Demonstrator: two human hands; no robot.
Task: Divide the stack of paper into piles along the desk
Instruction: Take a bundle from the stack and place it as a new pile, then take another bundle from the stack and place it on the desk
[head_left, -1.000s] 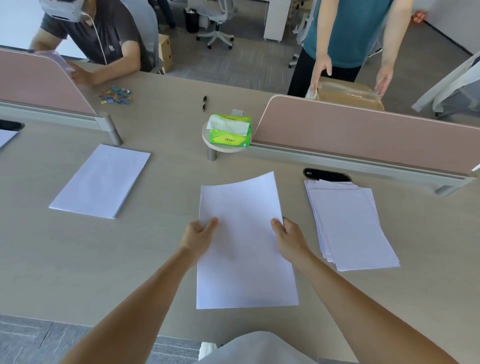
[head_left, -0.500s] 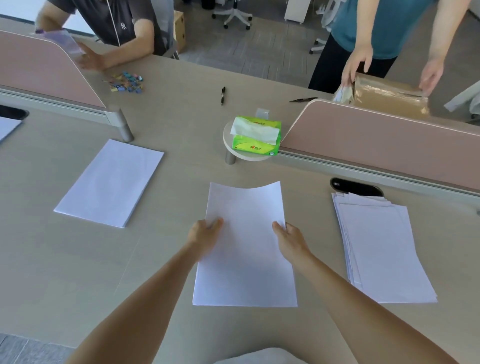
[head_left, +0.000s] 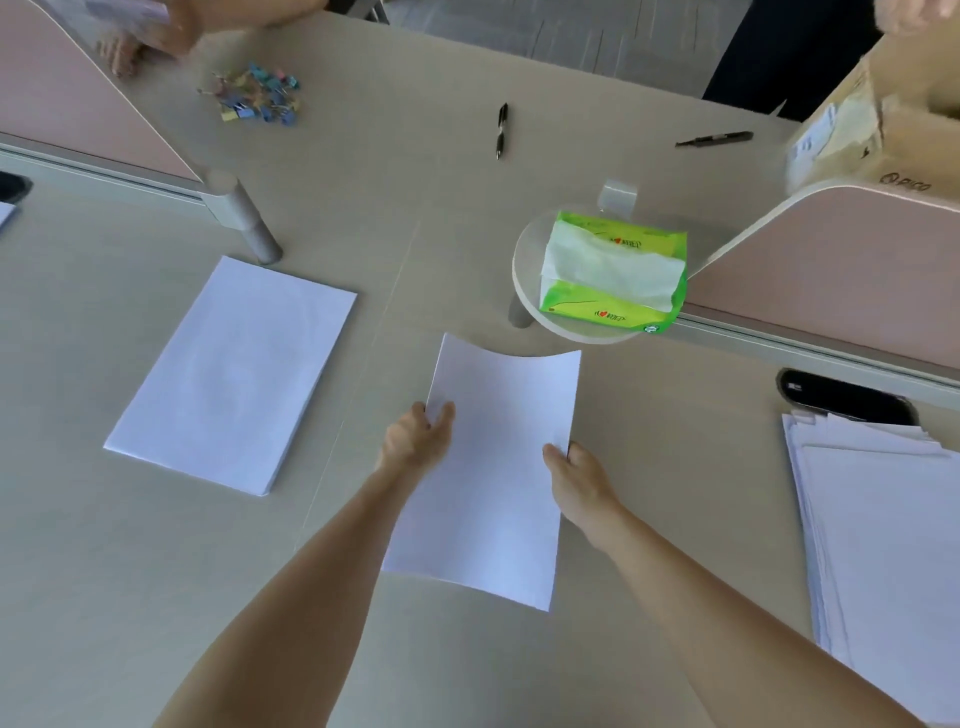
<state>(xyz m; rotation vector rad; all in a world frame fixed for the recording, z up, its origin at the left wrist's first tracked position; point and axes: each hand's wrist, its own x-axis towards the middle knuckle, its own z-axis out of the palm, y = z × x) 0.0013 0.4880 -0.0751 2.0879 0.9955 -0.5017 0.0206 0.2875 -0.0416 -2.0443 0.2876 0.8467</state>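
Observation:
A small batch of white paper (head_left: 498, 467) is in the middle of the beige desk (head_left: 130, 597), its far edge curled upward. My left hand (head_left: 418, 439) grips its left edge and my right hand (head_left: 576, 480) grips its right edge. A neat pile of white paper (head_left: 234, 374) lies flat to the left. A thicker, fanned stack of paper (head_left: 883, 530) lies at the right, partly cut off by the frame edge.
A green tissue pack (head_left: 613, 273) sits on a small round stand just beyond the held paper. Pink dividers (head_left: 852, 275) run along the back. Farther off lie a pen (head_left: 501, 130), coloured binder clips (head_left: 257, 98) and a cardboard box (head_left: 883, 114). Other people's hands work across the desk.
The held paper has moved forward toward the tissue stand, with both hands still on its edges. The view has shifted closer and downward.

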